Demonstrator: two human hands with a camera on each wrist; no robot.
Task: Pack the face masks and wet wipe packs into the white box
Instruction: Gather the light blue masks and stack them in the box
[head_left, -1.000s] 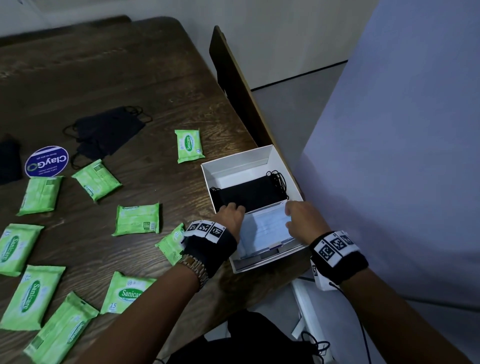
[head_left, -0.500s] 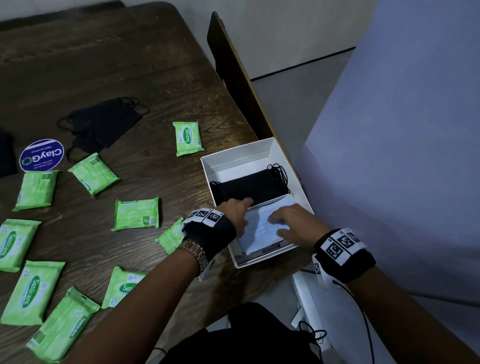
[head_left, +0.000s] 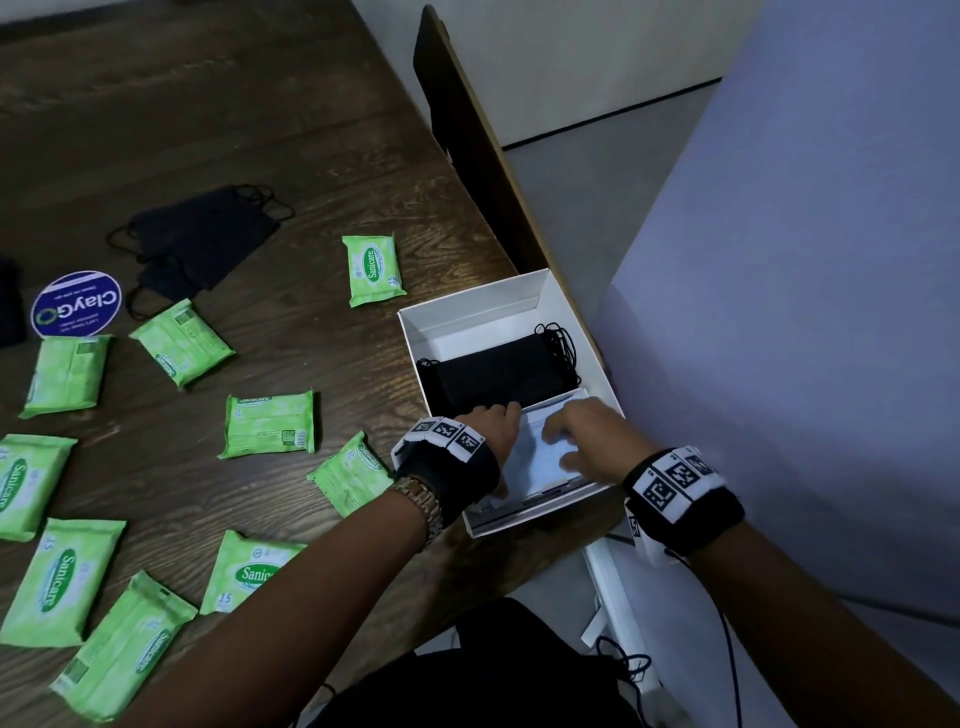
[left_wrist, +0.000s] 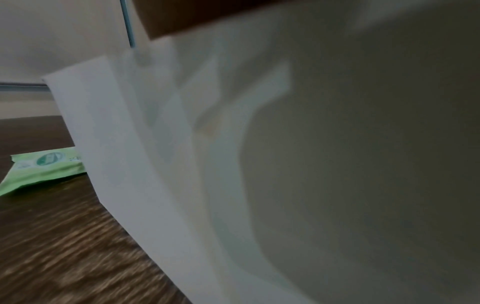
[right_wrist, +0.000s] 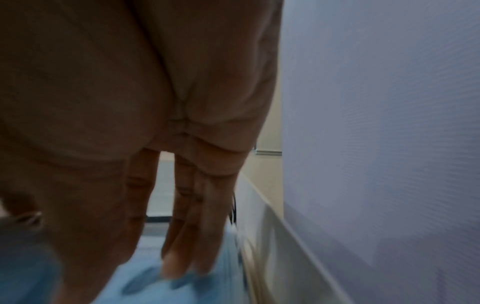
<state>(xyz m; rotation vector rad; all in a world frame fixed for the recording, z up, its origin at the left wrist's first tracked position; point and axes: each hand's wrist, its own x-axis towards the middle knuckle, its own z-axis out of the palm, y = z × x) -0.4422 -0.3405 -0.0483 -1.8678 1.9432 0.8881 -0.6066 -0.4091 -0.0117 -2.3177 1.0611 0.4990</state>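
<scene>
Left of the white box (head_left: 470, 317), about a dozen green wipe packs (head_left: 269, 424) and some black masks (head_left: 202, 234) wait on the desk (head_left: 322, 156). Inside the box, black masks (head_left: 498, 371) lie beyond pale blue masks (head_left: 540, 457). My left hand (head_left: 488, 421) and right hand (head_left: 587, 436) press these down with straight fingers, grip released.

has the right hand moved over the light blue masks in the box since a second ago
Yes. The right hand has slid from the near rim of the white box further in, toward the black masks, and now lies flat on the light blue masks.
</scene>
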